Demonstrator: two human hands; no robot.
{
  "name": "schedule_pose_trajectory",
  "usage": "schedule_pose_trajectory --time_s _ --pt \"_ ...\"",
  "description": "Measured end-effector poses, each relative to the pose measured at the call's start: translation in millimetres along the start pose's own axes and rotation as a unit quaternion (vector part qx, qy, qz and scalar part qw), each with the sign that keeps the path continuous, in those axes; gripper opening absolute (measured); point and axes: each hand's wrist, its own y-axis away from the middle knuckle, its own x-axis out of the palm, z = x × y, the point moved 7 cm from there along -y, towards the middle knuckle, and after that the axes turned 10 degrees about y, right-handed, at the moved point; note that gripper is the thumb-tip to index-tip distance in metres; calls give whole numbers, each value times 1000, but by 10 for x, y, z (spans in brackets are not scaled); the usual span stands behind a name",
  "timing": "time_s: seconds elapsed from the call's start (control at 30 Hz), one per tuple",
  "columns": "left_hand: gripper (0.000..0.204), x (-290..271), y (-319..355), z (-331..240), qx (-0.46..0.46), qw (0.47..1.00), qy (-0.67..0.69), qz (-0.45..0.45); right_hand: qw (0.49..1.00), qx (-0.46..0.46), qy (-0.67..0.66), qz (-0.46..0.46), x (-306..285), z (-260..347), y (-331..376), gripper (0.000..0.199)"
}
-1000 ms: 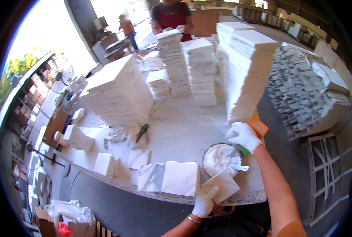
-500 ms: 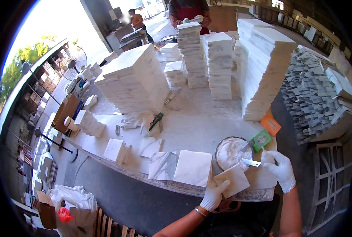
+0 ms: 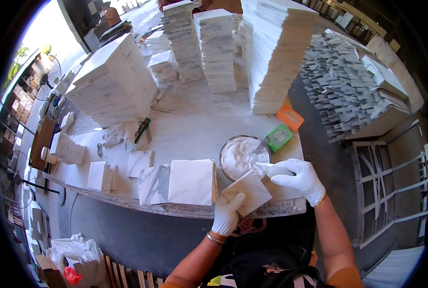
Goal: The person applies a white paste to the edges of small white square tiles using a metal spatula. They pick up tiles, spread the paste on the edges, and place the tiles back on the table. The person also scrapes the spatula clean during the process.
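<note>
Tile (image 3: 251, 192) partly hides the near rim of the bowl (image 3: 220, 161).

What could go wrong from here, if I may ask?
The tile in the left hand is near the front edge of the table, so it might drop if the grip slips. The right hand holds a white handle by the bowl; a knock could perhaps spill the white paste. The tall stack of slabs has uneven sides and might shift if bumped.
</note>
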Motion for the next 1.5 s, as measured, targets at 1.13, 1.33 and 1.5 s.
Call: schedule_pose_trajectory --time_s 1.13,1.33,1.5 --pt "41 -23 10 -16 3 1000 -12 -12 998 -11 55 3 35 -87 -41 39" --pt "40 -46 14 -15 3 1000 -12 -21 998 -7 59 6 26 -47 -45 36" --pt "40 -32 12 -16 -1 1000 -5 -19 999 7 43 7 32 -54 -47 29"
